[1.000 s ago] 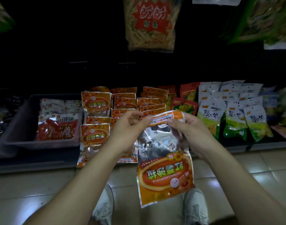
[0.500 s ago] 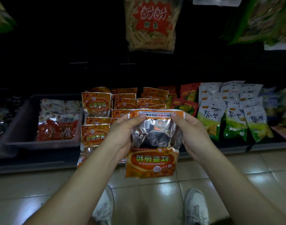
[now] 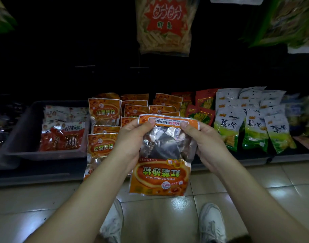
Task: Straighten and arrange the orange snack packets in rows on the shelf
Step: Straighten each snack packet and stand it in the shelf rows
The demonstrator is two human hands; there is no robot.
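Since a second ago you have spread the top strip of the packet flat; it was bunched between your fingertips then, and the packet now hangs square to you.

Across the middle of the frame runs the dark shelf (image 3: 45, 171), with a grey tray (image 3: 24, 130) of red packets at the left and green and white bags (image 3: 252, 130) at the right. Between them lie the rows of orange packets (image 3: 104, 111), labels toward the top of the frame; the front one in the left row overhangs the shelf edge.

In front of those rows, at centre frame, you hold the orange snack packet (image 3: 160, 155) clear of the shelf and above the floor tiles (image 3: 255, 186). Your left hand (image 3: 131, 142) and right hand (image 3: 206, 144) each pinch an upper corner, thumbs on the strip, fingers curled behind. Its label points down toward you, so it is turned end for end compared with the ones already lying there.

You seem to be at the straightening step for this one packet, with placing yet to come. Next you would need to turn it so the label leads, then lay it flat in line with a row. Your hands hide the front of the middle row, so I cannot tell whether a slot is free there.
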